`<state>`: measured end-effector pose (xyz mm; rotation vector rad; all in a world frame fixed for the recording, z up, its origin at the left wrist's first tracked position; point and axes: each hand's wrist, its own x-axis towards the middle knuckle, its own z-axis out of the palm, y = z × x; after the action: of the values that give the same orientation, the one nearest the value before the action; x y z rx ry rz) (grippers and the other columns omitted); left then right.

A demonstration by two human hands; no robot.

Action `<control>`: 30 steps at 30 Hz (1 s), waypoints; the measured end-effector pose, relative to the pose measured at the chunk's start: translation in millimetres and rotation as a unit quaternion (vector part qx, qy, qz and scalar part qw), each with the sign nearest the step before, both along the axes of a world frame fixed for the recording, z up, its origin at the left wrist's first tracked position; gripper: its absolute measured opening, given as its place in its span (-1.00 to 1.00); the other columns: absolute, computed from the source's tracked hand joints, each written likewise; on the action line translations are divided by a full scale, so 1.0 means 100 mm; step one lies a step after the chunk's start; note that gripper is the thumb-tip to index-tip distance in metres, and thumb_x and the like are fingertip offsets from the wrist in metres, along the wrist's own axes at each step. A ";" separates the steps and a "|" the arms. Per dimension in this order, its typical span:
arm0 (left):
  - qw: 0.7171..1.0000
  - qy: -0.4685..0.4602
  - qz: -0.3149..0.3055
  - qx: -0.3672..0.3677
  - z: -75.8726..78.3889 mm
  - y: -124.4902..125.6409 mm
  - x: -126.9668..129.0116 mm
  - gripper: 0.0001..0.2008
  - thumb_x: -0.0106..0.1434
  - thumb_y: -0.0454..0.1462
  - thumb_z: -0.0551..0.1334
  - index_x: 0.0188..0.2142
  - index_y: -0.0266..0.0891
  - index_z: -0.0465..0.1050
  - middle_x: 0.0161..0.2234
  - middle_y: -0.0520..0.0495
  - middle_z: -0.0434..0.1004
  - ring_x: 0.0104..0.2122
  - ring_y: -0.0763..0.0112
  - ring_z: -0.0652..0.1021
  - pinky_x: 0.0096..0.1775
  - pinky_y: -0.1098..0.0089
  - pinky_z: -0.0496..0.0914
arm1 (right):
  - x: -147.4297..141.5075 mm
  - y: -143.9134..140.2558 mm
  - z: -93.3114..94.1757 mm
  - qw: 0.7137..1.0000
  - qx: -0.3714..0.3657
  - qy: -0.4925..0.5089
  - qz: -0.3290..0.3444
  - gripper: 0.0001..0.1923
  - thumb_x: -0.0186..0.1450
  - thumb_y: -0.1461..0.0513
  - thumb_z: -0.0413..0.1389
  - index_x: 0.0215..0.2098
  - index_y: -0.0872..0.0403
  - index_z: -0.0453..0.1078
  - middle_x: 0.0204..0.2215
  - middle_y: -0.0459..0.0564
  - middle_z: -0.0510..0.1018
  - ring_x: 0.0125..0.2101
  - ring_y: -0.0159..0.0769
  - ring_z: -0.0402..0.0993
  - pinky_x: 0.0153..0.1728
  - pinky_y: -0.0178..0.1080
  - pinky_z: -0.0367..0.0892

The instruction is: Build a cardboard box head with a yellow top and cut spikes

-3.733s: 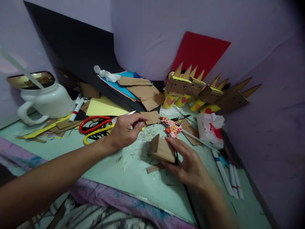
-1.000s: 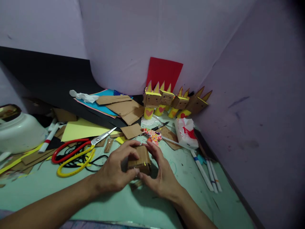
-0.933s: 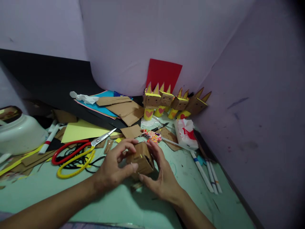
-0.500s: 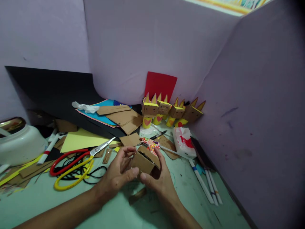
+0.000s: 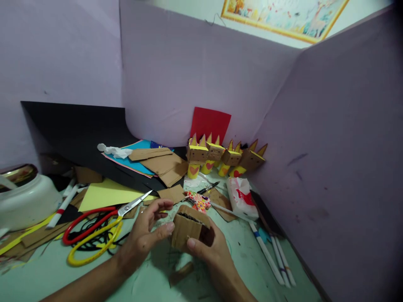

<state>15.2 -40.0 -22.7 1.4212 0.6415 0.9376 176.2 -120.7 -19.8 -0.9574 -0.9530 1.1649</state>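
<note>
At lower left stand a mug (image 5: 33, 203) and scissors (image 5: 120, 213); then the left hand (image 5: 143, 239), thumb and fingers apart, just beside the box (image 5: 185, 232) at lower centre, which the right hand (image 5: 215, 255) grips. Markers (image 5: 266, 254) lie lower right.

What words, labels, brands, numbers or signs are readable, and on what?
No readable words, brands or numbers.
Soft white-and-red tissue pack: red print, too blurred to read.
White cylindrical markers: any lettering too small to read.
Yellow cylindrical tubes: heart signs only.
Yellow-framed rectangular picture: no legible lettering.
</note>
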 end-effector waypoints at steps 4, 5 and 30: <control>0.992 -0.013 -0.106 -0.072 -0.01 0.02 0.02 -0.35 -0.06 -0.13 0.39 0.03 -0.17 0.25 0.02 -0.18 0.40 0.05 0.04 0.37 0.04 0.15 0.26 | 0.00 0.00 0.01 0.997 0.012 -0.071 0.022 -0.44 0.00 0.08 0.34 -0.06 0.08 0.41 -0.14 0.08 0.58 -0.11 -0.05 0.48 -0.10 -0.13 0.35; 0.988 -0.019 -0.126 -0.088 -0.01 0.02 0.02 -0.32 -0.09 -0.16 0.41 0.03 -0.16 0.25 0.02 -0.17 0.41 0.04 0.04 0.39 0.03 0.16 0.27 | 0.00 0.00 0.01 0.996 0.016 -0.088 0.018 -0.44 -0.01 0.08 0.35 -0.07 0.07 0.42 -0.15 0.06 0.58 -0.11 -0.05 0.48 -0.10 -0.14 0.35; 0.999 0.007 0.026 0.038 0.14 0.11 0.03 -0.49 -0.01 -0.18 0.32 -0.01 -0.14 0.43 0.11 -0.16 0.35 0.07 0.02 0.38 0.02 0.22 0.29 | -0.03 0.02 -0.01 0.984 -0.041 0.172 -0.015 -0.36 -0.05 0.00 0.36 -0.08 0.13 0.43 -0.32 0.08 0.58 -0.39 -0.21 0.52 -0.38 -0.24 0.41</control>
<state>18.5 -29.4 -9.1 1.4851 0.6614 1.0023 173.4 -118.4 -20.6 -0.7980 -0.6145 1.3023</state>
